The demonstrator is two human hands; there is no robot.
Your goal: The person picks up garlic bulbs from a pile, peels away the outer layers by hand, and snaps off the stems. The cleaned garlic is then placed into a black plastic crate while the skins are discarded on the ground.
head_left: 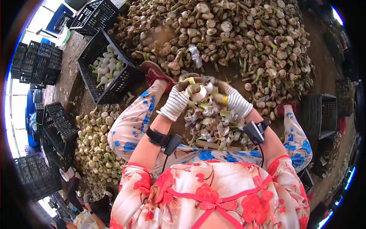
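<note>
My left hand [180,97], in a striped white glove with worn, dirty fingers, is closed around a garlic bulb [199,93] whose white side shows toward my right hand. Close beside the bulb is my right hand [231,98], gloved the same way with a yellow band on a finger; motion smears its fingertips. Below both hands, between my legs, lies a heap of loose garlic skins [209,123]. Just beyond them a large pile of unpeeled garlic [225,34] with stalks spreads over the ground.
A black crate [85,63] holding clean white garlic [108,68] stands at the upper left. More garlic [95,143] is heaped beside my left leg. Stacked black crates [41,61] line the left, and another crate [320,114] stands at right. Another person's arm [89,208] shows lower left.
</note>
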